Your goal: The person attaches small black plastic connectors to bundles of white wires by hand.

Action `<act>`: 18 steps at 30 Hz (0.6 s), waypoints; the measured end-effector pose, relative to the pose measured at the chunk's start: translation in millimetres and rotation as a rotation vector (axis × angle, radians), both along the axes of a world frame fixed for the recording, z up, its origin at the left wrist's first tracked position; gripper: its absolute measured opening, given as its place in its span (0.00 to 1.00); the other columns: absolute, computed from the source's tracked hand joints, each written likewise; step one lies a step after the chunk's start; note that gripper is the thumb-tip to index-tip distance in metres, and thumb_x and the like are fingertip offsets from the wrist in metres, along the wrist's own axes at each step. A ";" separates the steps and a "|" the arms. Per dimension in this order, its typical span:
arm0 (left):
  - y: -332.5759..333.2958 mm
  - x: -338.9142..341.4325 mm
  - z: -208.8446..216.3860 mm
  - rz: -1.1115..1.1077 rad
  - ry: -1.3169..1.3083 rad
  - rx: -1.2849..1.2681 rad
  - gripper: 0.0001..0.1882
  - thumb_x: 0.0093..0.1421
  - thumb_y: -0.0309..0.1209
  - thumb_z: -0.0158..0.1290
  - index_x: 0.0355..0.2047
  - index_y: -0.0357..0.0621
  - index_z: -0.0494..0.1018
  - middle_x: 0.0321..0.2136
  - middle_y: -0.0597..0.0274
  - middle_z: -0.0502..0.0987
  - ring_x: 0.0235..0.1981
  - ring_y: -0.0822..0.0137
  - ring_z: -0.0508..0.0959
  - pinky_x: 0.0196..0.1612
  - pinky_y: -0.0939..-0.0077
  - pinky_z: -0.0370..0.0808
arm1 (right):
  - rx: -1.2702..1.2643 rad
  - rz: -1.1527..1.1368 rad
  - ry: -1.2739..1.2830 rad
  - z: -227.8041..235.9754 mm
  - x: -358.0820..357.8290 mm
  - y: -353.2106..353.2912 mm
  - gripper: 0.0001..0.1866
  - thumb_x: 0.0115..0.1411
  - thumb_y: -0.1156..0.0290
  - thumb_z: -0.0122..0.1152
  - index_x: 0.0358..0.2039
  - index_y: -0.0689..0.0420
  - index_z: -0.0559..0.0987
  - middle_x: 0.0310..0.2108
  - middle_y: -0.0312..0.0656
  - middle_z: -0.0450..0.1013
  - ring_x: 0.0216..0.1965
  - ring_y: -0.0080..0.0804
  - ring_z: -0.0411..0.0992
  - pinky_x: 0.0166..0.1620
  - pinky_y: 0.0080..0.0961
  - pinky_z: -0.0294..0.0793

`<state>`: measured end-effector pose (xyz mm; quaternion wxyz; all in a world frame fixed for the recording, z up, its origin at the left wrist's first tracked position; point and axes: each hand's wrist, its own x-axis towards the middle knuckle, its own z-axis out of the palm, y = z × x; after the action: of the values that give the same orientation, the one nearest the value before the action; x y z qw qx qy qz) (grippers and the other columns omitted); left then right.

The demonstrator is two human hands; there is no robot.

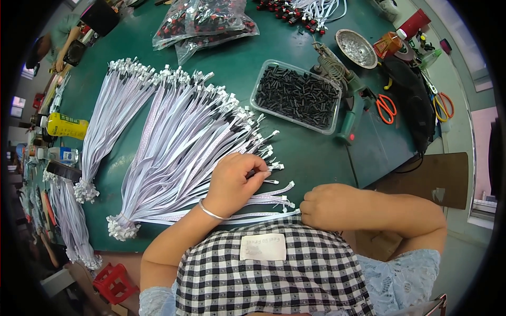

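Note:
A fan of flat white cables [168,142] with small white plugs lies on the green table. Their near-left ends are gathered in a bunch, and the far ends spread out, several with short black sleeves. My left hand [234,179], with a bangle on its wrist, rests over the fan. Its thumb and forefinger are pinched at one cable's end, with a white plug [277,166] just beyond the fingertips. By the table's near edge, my right hand [326,207] is closed; the lowest cable [263,215] runs straight to its fingers, which hide the end.
A clear plastic box [329,130] of short black tubes stands ahead, beside a green-handled tool [350,124] and orange-handled scissors [386,109]. Farther back are a metal bowl [356,48] and bagged parts [203,26]. Another cable bundle [113,121] and a yellow bottle [66,126] lie left. A person works far left.

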<state>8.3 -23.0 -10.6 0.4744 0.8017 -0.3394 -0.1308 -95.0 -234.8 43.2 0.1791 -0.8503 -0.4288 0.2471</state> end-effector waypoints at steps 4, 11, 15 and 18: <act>1.2 1.4 2.4 -0.064 -0.009 0.043 0.05 0.49 0.25 0.61 0.26 0.42 0.75 0.23 0.62 0.73 0.22 0.69 0.72 0.26 0.78 0.69 | 0.362 -0.126 0.315 -26.5 -4.5 -7.9 0.06 0.50 0.73 0.55 0.28 0.60 0.76 0.29 0.43 0.72 0.35 0.41 0.72 0.38 0.32 0.73; -0.6 0.6 1.1 -0.016 0.016 -0.002 0.04 0.48 0.28 0.60 0.24 0.44 0.76 0.19 0.63 0.75 0.23 0.62 0.72 0.29 0.69 0.68 | 0.609 -0.540 0.385 -42.7 -31.8 5.0 0.07 0.56 0.76 0.57 0.37 0.59 0.77 0.34 0.44 0.73 0.36 0.41 0.73 0.38 0.31 0.73; -1.3 1.7 0.2 -0.035 0.020 -0.020 0.04 0.49 0.28 0.59 0.25 0.43 0.76 0.19 0.63 0.75 0.23 0.62 0.72 0.30 0.69 0.68 | 0.645 -0.615 0.351 -36.6 -23.0 8.2 0.06 0.56 0.75 0.58 0.36 0.59 0.78 0.34 0.42 0.74 0.36 0.38 0.74 0.38 0.29 0.73; 0.5 1.4 -1.0 -0.026 0.050 -0.030 0.04 0.49 0.28 0.59 0.25 0.43 0.76 0.20 0.62 0.75 0.24 0.62 0.73 0.30 0.69 0.68 | 0.662 -0.747 0.287 -21.5 -7.6 7.4 0.06 0.55 0.75 0.59 0.34 0.59 0.79 0.32 0.41 0.75 0.34 0.34 0.74 0.38 0.26 0.73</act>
<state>9.7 -22.5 -11.6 0.4929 0.7866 -0.3396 -0.1517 -102.7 -227.4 21.7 0.5714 -0.8008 -0.1223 0.1313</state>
